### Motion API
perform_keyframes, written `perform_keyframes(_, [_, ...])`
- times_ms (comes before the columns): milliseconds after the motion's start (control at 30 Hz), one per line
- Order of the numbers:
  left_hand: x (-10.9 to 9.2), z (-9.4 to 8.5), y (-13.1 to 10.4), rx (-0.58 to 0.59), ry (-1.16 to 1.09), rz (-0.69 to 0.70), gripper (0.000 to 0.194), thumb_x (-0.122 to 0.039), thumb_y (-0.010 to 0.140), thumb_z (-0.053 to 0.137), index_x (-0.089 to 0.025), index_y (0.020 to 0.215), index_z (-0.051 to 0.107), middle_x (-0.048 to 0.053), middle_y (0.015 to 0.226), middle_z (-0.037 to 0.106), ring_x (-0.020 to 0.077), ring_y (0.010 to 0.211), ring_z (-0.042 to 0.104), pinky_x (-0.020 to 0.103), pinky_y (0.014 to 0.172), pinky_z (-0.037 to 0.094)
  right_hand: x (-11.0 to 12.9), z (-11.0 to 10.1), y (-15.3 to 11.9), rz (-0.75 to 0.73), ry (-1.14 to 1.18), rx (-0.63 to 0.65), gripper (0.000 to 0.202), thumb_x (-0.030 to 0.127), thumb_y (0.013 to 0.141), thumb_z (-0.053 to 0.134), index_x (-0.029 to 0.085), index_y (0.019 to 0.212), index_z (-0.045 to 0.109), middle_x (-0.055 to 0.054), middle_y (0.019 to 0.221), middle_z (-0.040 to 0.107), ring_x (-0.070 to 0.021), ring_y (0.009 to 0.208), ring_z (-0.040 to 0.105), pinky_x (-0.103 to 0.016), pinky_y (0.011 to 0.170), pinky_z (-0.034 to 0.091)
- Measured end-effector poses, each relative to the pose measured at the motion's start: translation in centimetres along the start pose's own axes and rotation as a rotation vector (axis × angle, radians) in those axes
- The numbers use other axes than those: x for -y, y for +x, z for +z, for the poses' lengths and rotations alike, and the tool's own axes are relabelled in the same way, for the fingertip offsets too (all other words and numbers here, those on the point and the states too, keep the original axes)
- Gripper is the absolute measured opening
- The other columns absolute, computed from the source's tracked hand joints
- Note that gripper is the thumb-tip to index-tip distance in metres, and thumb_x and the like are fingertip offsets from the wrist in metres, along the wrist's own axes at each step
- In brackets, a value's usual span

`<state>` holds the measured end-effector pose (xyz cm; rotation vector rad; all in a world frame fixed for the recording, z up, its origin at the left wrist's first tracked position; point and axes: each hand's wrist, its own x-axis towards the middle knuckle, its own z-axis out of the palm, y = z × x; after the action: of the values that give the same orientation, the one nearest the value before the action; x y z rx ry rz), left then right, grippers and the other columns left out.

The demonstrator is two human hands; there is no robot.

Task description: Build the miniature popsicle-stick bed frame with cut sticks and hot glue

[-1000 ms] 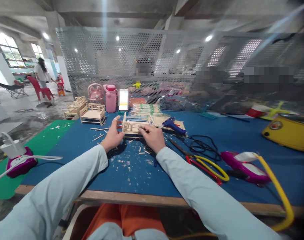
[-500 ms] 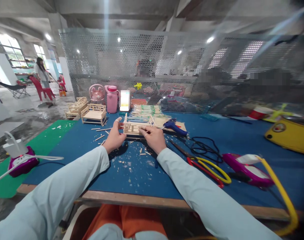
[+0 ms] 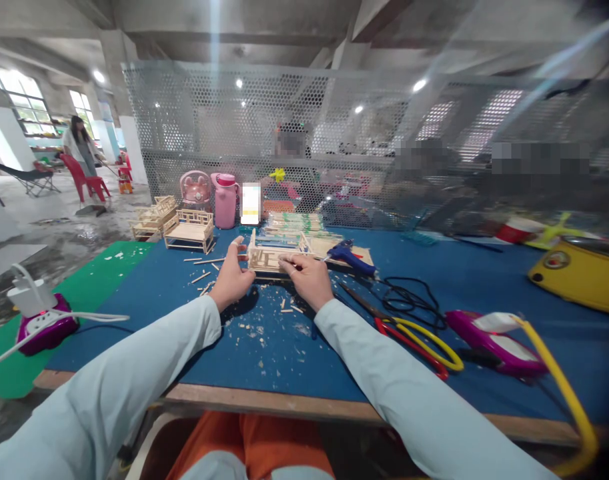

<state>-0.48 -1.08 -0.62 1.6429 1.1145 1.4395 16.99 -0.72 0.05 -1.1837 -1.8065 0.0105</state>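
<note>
At the middle of the blue table, a small stick-built frame sits between the two hands. From my end, I see the left hand holding its left end between thumb and fingers. The right hand has its fingertips drawn together over the panel; I can't tell whether they pinch a stick or only press, as they hide the spot. Wood offcuts lie just in front of the frame. Right beside it rests a blue glue gun, and nearer me, scissors lie by a coiled black cord. Behind the frame I make out bundled sticks. Farther left stands a small wooden bench, near a pink bottle and a lit phone. A perforated screen rises beyond.
</note>
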Motion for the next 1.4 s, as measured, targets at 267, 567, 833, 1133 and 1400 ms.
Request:
perform_keyframes(267, [-0.04,-0.02,-0.04,-0.001,0.009,-0.003,0.074,0.001,0.062,0.051,-0.016,0.130,0.028,0.014,0.123,0.043,0.0173,0.097,0.050,0.025,0.070,0.048,0.13,-0.07,-0.02,0.006,-0.011,-0.004,0.016,0.025,0.077,0.057,0.022,0.081,0.072,-0.004,0.087,0.072,-0.0184,0.083,0.066,-0.030,0.077,0.050])
perform_keyframes(567, [0.06,-0.06,-0.08,-0.016,0.012,0.013,0.072,0.000,0.062,0.052,-0.016,0.129,0.030,0.014,0.125,0.042,0.0172,0.095,0.051,0.027,0.072,0.047,0.11,-0.08,-0.06,-0.005,-0.021,-0.007,0.016,0.026,0.078,0.056,0.022,0.080,0.072,-0.004,0.087,0.072,-0.0181,0.082,0.065,-0.029,0.076,0.049])
perform_keyframes(833, [0.28,-0.11,0.06,-0.031,-0.004,0.008,0.071,0.000,0.061,0.051,-0.016,0.128,0.031,0.014,0.124,0.043,0.0159,0.091,0.053,0.026,0.071,0.047,0.05,-0.01,-0.06,-0.013,-0.032,-0.010,0.016,0.025,0.077,0.056,0.022,0.081,0.072,-0.004,0.085,0.072,-0.0180,0.081,0.065,-0.030,0.076,0.049])
perform_keyframes(1133, [0.14,-0.11,0.08,-0.027,0.017,0.006,0.070,0.000,0.062,0.051,-0.014,0.128,0.031,0.015,0.124,0.043,0.0169,0.092,0.053,0.027,0.070,0.046,0.14,0.00,-0.06,-0.008,-0.035,-0.012,0.016,0.025,0.077,0.056,0.022,0.081,0.071,-0.004,0.086,0.072,-0.0177,0.081,0.065,-0.029,0.076,0.049])
perform_keyframes(1400, [0.08,-0.12,0.05,-0.032,-0.003,0.002,0.070,0.000,0.061,0.054,-0.016,0.126,0.035,0.013,0.123,0.045,0.0163,0.091,0.053,0.027,0.072,0.046,0.03,0.01,-0.07,-0.008,-0.034,-0.007,0.015,0.025,0.077,0.057,0.021,0.080,0.072,-0.004,0.085,0.072,-0.0183,0.081,0.065,-0.030,0.076,0.049])
